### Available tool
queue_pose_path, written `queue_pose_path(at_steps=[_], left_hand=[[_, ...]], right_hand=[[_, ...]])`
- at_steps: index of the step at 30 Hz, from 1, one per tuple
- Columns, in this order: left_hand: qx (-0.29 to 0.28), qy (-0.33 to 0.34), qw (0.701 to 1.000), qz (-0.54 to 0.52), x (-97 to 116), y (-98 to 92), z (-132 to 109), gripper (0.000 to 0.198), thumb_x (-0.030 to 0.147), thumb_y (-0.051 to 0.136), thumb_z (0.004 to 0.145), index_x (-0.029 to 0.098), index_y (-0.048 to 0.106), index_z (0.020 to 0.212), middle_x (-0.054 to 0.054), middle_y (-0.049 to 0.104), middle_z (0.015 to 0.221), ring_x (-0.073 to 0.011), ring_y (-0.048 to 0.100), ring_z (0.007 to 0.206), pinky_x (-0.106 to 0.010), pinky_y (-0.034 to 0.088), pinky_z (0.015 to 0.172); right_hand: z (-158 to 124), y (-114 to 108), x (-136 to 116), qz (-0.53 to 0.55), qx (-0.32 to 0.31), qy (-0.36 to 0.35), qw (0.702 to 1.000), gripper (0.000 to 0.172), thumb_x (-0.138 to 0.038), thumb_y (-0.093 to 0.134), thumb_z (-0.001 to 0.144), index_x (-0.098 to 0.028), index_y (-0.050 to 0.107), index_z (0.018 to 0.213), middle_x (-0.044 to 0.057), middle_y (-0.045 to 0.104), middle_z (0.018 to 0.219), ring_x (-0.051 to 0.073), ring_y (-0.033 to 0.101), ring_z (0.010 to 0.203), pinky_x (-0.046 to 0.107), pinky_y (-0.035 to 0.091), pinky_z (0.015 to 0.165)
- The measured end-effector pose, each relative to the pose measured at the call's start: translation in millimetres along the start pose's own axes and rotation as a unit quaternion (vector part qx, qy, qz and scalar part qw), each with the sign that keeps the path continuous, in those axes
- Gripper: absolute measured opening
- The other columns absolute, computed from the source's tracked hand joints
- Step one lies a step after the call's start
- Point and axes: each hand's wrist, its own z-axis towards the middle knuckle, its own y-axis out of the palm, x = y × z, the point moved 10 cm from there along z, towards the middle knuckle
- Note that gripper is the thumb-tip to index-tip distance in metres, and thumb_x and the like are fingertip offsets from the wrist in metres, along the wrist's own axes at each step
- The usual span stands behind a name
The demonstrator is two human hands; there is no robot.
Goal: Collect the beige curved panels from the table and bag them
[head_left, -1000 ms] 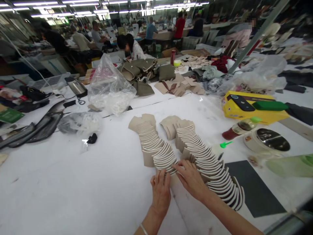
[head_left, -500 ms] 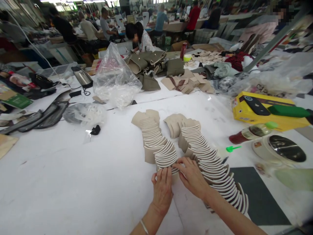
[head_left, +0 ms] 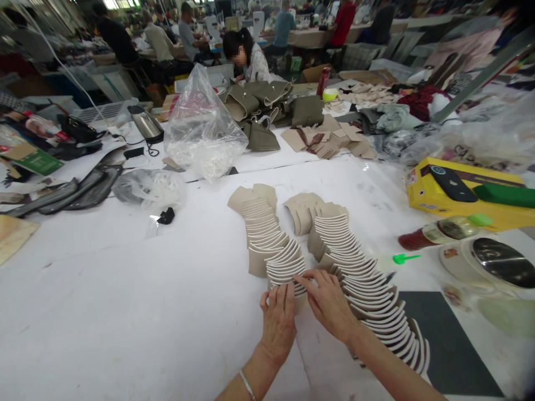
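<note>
Two rows of overlapping curved taupe pieces with pale edges, perhaps leather, lie on the white table. At the near end of the left row [head_left: 267,236], my left hand [head_left: 279,320] has its fingers bent together over the nearest curved piece [head_left: 300,291]. My right hand [head_left: 332,303] reaches in from the right, thumb and index finger at the same row's near edge. The fingertips of both hands almost meet there, and they partly hide the piece. The longer right row [head_left: 363,273] runs beside and under my right forearm.
A dark grey sheet [head_left: 445,340] lies at the right, near a round white container [head_left: 463,259], a bottle [head_left: 434,233] and a yellow box [head_left: 472,206]. Clear plastic bags [head_left: 203,133] and olive pieces [head_left: 259,103] lie farther back. A person [head_left: 251,58] sits across the table.
The view has shifted slightly, so the background sits a little to the right. Both hands stay at the left row's near end; my right index finger reaches slightly farther over the edges.
</note>
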Motion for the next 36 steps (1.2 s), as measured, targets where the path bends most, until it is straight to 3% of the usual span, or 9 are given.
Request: queue_pose_path(at_steps=[13, 21, 29, 32, 36], left_hand=[[-0.032, -0.022, 0.999, 0.033, 4.0, 3.3, 8.2, 0.051, 0.006, 0.054, 0.084, 0.014, 0.049, 0.135, -0.010, 0.061, 0.117, -0.0238, 0.052, 0.107, -0.044, 0.033, 0.095], [-0.029, 0.001, 0.999, 0.026, 2.3, 3.3, 13.0, 0.049, 0.007, 0.054, 0.082, 0.014, 0.053, 0.130, -0.013, 0.048, 0.142, -0.0294, 0.036, 0.134, -0.049, 0.027, 0.107], [-0.029, 0.006, 0.999, 0.013, 2.6, 7.1, 13.7, 0.047, 0.005, 0.051, 0.080, 0.012, 0.054, 0.126, -0.012, 0.053, 0.137, -0.0280, 0.038, 0.132, -0.050, 0.022, 0.111], [-0.025, 0.004, 1.000, 0.010, 3.9, 3.0, 15.9, 0.055, 0.005, 0.052, 0.079, 0.011, 0.048, 0.134, -0.012, 0.054, 0.136, -0.0276, 0.039, 0.131, -0.049, 0.023, 0.111], [-0.075, -0.023, 0.996, 0.035, 4.1, 4.9, 23.0, 0.069, 0.005, 0.054, 0.078, 0.009, 0.036, 0.144, -0.013, 0.055, 0.132, -0.0281, 0.045, 0.122, -0.048, 0.034, 0.104]], right_hand=[[10.4, -2.4, 7.5, -0.008, 0.010, 0.002, 1.000, 0.060, 0.001, 0.048, 0.081, -0.025, 0.054, 0.134, 0.009, 0.056, 0.116, 0.026, 0.048, 0.105, 0.039, 0.036, 0.088], [13.9, -5.8, 5.3, -0.017, 0.009, 0.003, 1.000, 0.058, 0.003, 0.049, 0.080, -0.028, 0.059, 0.128, 0.006, 0.057, 0.113, 0.025, 0.049, 0.104, 0.038, 0.036, 0.087], [29.0, -1.9, 11.0, -0.033, 0.009, 0.001, 0.999, 0.065, 0.002, 0.048, 0.079, -0.027, 0.052, 0.137, 0.007, 0.056, 0.115, 0.025, 0.049, 0.105, 0.038, 0.035, 0.087], [28.3, -2.3, 10.3, -0.035, 0.007, -0.003, 0.999, 0.061, 0.002, 0.048, 0.079, -0.027, 0.056, 0.133, 0.007, 0.057, 0.113, 0.025, 0.048, 0.105, 0.038, 0.035, 0.087], [24.6, -7.3, 7.6, -0.034, 0.003, -0.007, 0.999, 0.058, 0.002, 0.048, 0.079, -0.028, 0.060, 0.127, 0.006, 0.057, 0.112, 0.024, 0.049, 0.103, 0.037, 0.036, 0.086]])
